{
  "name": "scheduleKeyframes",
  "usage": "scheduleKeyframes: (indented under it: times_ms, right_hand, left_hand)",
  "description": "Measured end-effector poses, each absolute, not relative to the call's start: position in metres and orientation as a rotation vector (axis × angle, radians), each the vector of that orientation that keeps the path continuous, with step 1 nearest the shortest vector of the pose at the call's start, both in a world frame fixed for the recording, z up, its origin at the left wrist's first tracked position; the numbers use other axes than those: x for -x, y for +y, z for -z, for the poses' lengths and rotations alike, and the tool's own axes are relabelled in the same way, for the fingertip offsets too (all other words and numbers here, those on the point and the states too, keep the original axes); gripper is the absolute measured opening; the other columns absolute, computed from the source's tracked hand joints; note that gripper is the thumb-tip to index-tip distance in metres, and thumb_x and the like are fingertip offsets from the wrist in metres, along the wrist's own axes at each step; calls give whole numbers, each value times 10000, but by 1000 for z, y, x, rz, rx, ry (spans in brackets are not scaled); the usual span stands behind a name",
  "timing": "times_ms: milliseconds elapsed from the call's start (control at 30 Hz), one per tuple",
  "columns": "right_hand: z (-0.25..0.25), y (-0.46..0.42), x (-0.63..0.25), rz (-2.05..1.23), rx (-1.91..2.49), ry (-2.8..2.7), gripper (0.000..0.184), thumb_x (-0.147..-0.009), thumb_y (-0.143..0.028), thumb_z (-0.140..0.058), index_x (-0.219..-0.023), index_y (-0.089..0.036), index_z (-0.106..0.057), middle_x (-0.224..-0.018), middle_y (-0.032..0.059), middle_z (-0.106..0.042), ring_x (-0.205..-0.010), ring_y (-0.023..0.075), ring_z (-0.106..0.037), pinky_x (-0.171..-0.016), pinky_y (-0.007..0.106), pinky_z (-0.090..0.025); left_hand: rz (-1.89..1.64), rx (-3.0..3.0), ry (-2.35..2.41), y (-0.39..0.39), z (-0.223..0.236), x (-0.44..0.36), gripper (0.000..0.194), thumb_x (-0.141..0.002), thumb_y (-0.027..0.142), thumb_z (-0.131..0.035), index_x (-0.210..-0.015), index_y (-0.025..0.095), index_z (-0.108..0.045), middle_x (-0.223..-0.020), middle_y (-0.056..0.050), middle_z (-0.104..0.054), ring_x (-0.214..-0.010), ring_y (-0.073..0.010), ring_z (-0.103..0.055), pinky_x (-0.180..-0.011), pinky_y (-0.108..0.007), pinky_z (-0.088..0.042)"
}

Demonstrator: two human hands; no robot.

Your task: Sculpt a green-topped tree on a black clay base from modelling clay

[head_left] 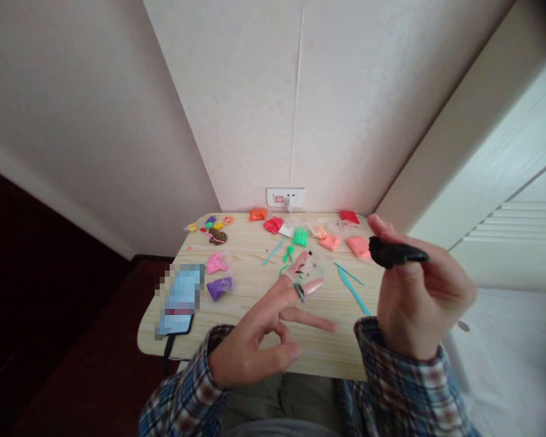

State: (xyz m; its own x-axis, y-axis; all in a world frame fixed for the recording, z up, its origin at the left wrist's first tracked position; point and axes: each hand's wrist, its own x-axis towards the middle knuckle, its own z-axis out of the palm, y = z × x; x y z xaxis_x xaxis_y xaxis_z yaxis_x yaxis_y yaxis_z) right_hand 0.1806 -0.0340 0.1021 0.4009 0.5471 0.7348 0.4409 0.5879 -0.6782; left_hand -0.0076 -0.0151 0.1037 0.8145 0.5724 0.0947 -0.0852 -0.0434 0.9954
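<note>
In the head view, the right hand (430, 297) pinches a black lump (395, 254) above the table's (250, 258) right side, fingers partly covering it. The left hand (257, 343) spreads over the middle, overlapping a black-smeared clear bag (317, 267), though whether it grips that cannot be told; the blue knife's (352, 290) near end meets the right sleeve (412, 388), and the phone (181, 303) at left is pixelated

The single camera looks from the person's head, forward and steeply down, with the bare left hand (266, 337) and bare right hand (425, 291) close before it, the pale wood-grain table (250, 279) with rounded corners just beyond, and the off-white flat wall (246, 109) behind filling much of the upper view.
</note>
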Motion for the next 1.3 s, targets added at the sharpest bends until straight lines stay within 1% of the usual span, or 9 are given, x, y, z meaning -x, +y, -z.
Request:
scheduleKeyframes:
  times_ms: [133,267,400,533,633,833,967,1133,1300]
  right_hand:
    - [-113,-40,-180,-256,946,-1189,210,-861,-276,-582,-1052,-249,-665,-1036,35,-726,-1042,264,-649,-957,509,-482]
    - [-116,-48,-175,-337,955,-1255,163,-878,-254,-564,-1026,-255,-631,-1042,22,-726,-1059,247,-642,-950,489,-492]
    - [-112,-52,-174,-292,942,-1702,148,-888,-220,-553,-1022,-255,-604,-1126,10,-695,-1193,239,-546,-1118,551,-268]
    - [-111,-53,-174,-252,1014,-1710,109,-901,-206,-525,-986,-245,-582,-1138,10,-689,-1266,229,-464,-1158,563,-122]
    - [-111,-52,-171,-223,1040,-1674,99,-889,-194,-543,-960,-252,-580,-1102,-5,-705,-1264,229,-469,-1160,567,-63]
    - [-111,-55,-165,-257,1000,-1492,99,-894,-188,-531,-941,-259,-581,-1091,-41,-708,-1272,200,-463,-1177,508,-19]
    - [-113,-56,-162,-316,1019,-1619,125,-876,-168,-558,-959,-260,-581,-1109,-41,-701,-1255,200,-483,-1181,485,-17]
    - [-110,-50,-157,-300,978,-1677,119,-872,-180,-569,-953,-265,-585,-1095,-44,-707,-1256,197,-483,-1179,476,-14]
    - [-116,-46,-161,-244,975,-1307,110,-875,-162,-535,-862,-264,-575,-1036,-45,-727,-1244,208,-496,-1167,508,-21]
  left_hand:
    - [-654,-1882,556,-19,-102,7,444,-781,170,-573,-1224,190,-583,-1471,-153,-349,-1116,-274,-578,-522,-189,-492]
    - [-848,-1853,620,-20,-100,1,203,-829,271,-574,-943,161,-701,-1348,-125,-524,-1139,-263,-560,-628,-225,-516]
    - [-867,-1887,543,-21,-101,3,265,-811,291,-611,-1044,182,-674,-1303,-114,-568,-1107,-254,-582,-858,-337,-507]
    - [-816,-2062,501,-20,-102,10,383,-804,259,-600,-1182,197,-603,-1430,-106,-433,-1332,-307,-365,-1117,-503,-230]
    - [-783,-2241,420,-17,-103,12,459,-790,258,-597,-1240,183,-551,-1465,-115,-376,-1397,-333,-215,-1129,-574,-85]
    - [-819,-2470,493,-15,-100,16,480,-783,197,-586,-1259,171,-534,-1525,-101,-247,-1410,-367,89,-1092,-649,-13]
    - [-898,-2551,521,-14,-99,17,554,-792,154,-559,-1335,187,-458,-1523,-104,-254,-1404,-371,120,-1079,-671,-42]
    - [-915,-2576,490,-12,-96,17,476,-788,164,-573,-1263,156,-539,-1509,-126,-281,-1404,-388,105,-1083,-669,-48]
    - [-884,-2525,544,-14,-94,16,488,-775,159,-554,-1263,162,-556,-1542,-94,-191,-1398,-393,129,-1083,-666,-14]
